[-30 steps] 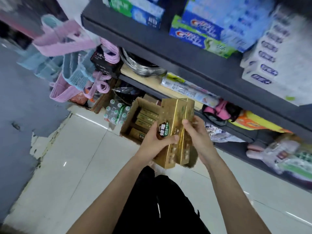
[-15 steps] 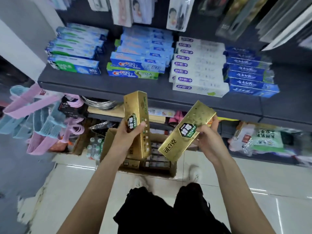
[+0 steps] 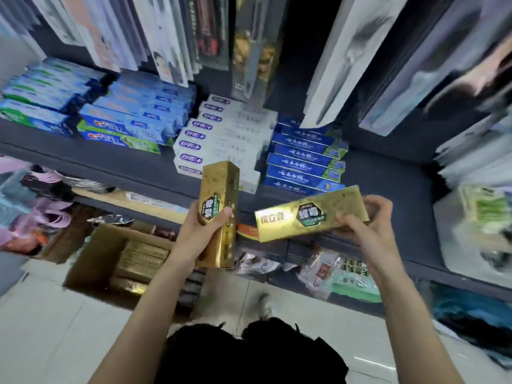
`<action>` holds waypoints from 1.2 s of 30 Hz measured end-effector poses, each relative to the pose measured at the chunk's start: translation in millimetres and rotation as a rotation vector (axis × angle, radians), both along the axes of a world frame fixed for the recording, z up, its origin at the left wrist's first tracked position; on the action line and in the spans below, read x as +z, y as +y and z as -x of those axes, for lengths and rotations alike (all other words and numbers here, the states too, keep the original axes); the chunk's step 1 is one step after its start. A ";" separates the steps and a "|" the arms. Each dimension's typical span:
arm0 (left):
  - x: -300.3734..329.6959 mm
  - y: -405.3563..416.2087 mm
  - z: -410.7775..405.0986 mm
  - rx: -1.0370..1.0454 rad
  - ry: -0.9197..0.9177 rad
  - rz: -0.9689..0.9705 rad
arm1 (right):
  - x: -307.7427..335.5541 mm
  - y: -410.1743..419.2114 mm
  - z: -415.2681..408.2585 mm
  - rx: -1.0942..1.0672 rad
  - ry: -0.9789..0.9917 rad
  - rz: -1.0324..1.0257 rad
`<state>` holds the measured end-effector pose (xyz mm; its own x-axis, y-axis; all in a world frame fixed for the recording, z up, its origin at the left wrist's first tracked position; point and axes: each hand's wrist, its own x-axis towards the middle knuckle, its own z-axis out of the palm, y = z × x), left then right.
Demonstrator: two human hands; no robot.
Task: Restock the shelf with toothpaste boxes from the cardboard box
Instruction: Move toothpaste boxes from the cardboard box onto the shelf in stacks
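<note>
My left hand [image 3: 203, 230] grips gold toothpaste boxes [image 3: 219, 200] held upright in front of the dark shelf [image 3: 388, 189]. My right hand [image 3: 370, 223] holds another gold toothpaste box [image 3: 282, 220] by its right end, lying nearly level and pointing left. Below on the floor stands the open cardboard box [image 3: 91, 253] with several more gold boxes [image 3: 141, 259] inside. Both held boxes hover just in front of the shelf's edge.
The shelf carries stacks of blue toothpaste boxes [image 3: 130, 126], white ones [image 3: 221, 139] and dark blue ones [image 3: 304, 159]; bare shelf lies right of them. Packaged goods hang above. A lower shelf holds bags [image 3: 343, 270]. Pink hangers [image 3: 41, 209] at left.
The view has tilted up and closer to the shelf. Both hands have risen with their boxes, and the right-hand box has levelled out and shifted right, towards the bare part of the shelf.
</note>
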<state>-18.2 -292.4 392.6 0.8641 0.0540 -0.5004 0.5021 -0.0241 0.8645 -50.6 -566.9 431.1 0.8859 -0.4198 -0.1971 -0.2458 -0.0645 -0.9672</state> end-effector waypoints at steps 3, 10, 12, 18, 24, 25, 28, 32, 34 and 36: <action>5.3 -38.3 3.3 -0.012 -0.025 -0.013 | 8.8 -51.6 8.1 0.056 -0.064 -0.025; 6.5 -88.5 6.3 -0.082 -0.027 -0.051 | -18.8 -125.7 0.9 -0.123 -0.247 0.268; 5.8 -97.7 5.8 -0.103 -0.033 -0.082 | -31.5 -144.3 -8.0 -0.133 -0.237 0.448; 6.7 -127.2 2.3 -0.169 -0.118 -0.192 | -67.7 -190.5 -43.6 -0.089 -0.127 0.810; 9.9 -148.6 -2.1 -0.227 -0.165 -0.239 | -79.0 -217.8 -97.6 -0.084 -0.007 1.001; 10.1 -151.2 -2.5 -0.237 -0.177 -0.244 | -81.9 -220.9 -108.0 -0.084 0.022 1.000; 9.4 -154.6 -3.7 -0.286 -0.217 -0.279 | -93.4 -224.6 -129.3 -0.062 0.136 0.903; 11.5 -159.5 -9.2 -0.355 -0.204 -0.221 | -97.1 -196.9 -119.5 -0.129 0.098 0.947; 13.6 -162.7 -16.7 -0.446 -0.188 -0.223 | -79.2 -162.7 -91.7 0.020 -0.139 0.772; 17.7 -166.1 -28.7 -0.625 -0.162 -0.271 | -57.4 -137.3 -64.0 0.346 -0.234 0.602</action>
<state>10.5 -458.5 410.4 0.8365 -0.3728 -0.4016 0.1887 -0.4920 0.8499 13.5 -704.2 373.6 0.9781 -0.0840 0.1905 0.0941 -0.6380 -0.7643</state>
